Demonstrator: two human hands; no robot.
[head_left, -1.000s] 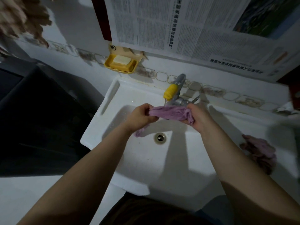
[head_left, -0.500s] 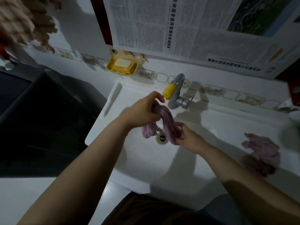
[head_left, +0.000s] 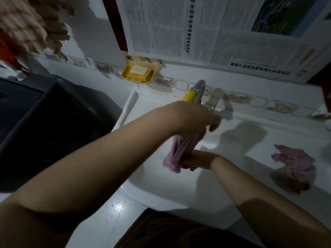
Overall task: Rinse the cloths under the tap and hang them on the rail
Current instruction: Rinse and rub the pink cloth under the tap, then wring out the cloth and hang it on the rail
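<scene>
A twisted purple cloth [head_left: 180, 149] hangs over the white sink [head_left: 161, 185], stretched between both hands. My left hand [head_left: 195, 120] grips its upper end, just in front of the grey tap with a yellow handle [head_left: 196, 92]. My right hand [head_left: 195, 161] grips the lower end, and a loose tail of cloth sticks out to its left. A second purple cloth [head_left: 295, 167] lies crumpled on the sink's right ledge. No water stream is visible. The rail is out of view.
A yellow soap dish [head_left: 138, 74] with a soap bar is fixed to the wall left of the tap. Newspaper sheets [head_left: 215, 29] cover the wall above. A dark appliance [head_left: 44, 119] stands to the left. A beige checked fabric [head_left: 26, 25] hangs at top left.
The cloth went from horizontal between the hands to steeply slanted: my left hand rose and crossed toward the tap, my right hand dropped lower, and the cloth got twisted tighter. The drain is now covered from view.
</scene>
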